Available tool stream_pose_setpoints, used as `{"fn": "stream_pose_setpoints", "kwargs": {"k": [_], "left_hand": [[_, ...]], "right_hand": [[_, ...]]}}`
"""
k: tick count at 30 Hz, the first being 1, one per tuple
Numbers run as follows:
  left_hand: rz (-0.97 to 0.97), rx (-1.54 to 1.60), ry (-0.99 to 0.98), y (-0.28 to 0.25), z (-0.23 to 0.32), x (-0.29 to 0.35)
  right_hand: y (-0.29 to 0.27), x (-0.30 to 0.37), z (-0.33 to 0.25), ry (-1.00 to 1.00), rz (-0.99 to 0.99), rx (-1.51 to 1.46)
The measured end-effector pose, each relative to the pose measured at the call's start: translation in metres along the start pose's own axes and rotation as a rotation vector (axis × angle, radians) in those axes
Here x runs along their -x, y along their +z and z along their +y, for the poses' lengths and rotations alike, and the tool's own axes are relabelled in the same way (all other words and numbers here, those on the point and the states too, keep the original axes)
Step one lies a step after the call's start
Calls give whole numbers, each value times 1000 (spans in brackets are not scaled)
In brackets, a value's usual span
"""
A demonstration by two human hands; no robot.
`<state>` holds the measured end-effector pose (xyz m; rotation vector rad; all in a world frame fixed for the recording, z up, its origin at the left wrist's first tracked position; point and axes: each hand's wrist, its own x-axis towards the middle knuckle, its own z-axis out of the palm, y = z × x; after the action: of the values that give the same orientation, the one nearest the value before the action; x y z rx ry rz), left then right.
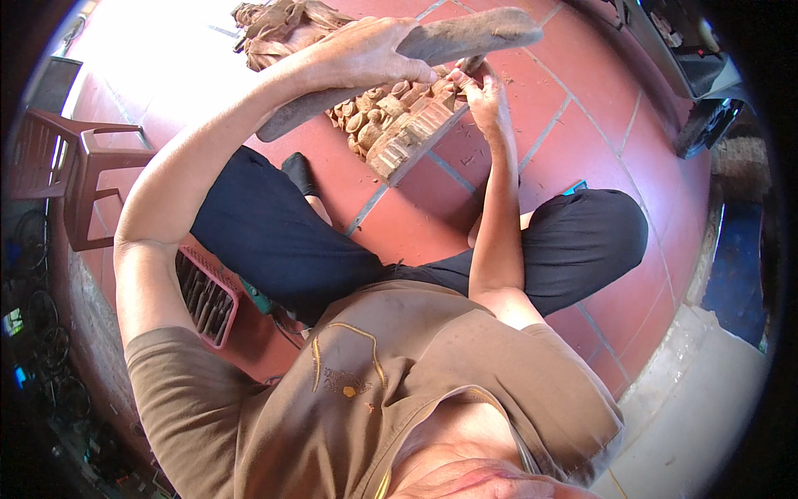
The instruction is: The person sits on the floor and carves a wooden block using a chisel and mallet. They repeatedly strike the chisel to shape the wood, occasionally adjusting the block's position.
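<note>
My left hand (374,51) is closed around the middle of a long, flat, grey-brown wooden club (478,35), held slantwise above the work. The club's broad end points to the far right; its other end slopes down toward my left knee. Beneath it on the floor lies a carved wood block (395,125) with rounded, knobbly relief and a stepped, pale edge. My right hand (489,98) is closed at the block's right end, pinching a slim chisel (472,63), mostly hidden by the club and my fingers. My left thumb is close to my right fingertips.
Another brown carved wood piece (287,29) lies beyond the club. Wood chips (470,158) dot the red tile floor (573,150). To the left stand a brown plastic chair (79,162) and a pink basket (218,333) of long tools. A dark wheeled object (702,125) is at far right.
</note>
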<state>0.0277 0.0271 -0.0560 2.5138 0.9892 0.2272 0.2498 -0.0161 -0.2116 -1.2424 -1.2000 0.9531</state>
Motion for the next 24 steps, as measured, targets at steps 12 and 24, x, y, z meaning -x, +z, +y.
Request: {"fn": "stream_pose_setpoints", "kwargs": {"k": [12, 24], "left_hand": [[-96, -79, -98, 9, -5, -2], [203, 101, 71, -2, -9, -1]], "right_hand": [[0, 1, 2, -9, 5, 34], [-2, 4, -5, 20, -11, -1]]}}
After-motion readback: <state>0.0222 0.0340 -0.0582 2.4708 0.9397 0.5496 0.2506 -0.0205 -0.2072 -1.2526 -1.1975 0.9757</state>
